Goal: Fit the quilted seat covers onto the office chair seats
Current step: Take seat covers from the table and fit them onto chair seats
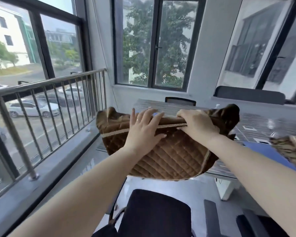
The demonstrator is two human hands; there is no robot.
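Note:
A brown quilted seat cover (171,156) with a beige trim hangs in the air above a black office chair seat (157,212). My right hand (196,125) grips the cover's top edge, fingers curled over the fold. My left hand (143,129) lies flat against the cover's upper left part with fingers spread and straight. A second quilted cover (290,151) lies on the table at the far right, partly cut off by the frame.
A grey striped table (256,122) stands behind the cover, with more dark chairs (248,94) on its far side. A steel railing (46,106) and window run along the left. Another chair's armrest (212,218) sits at the lower right.

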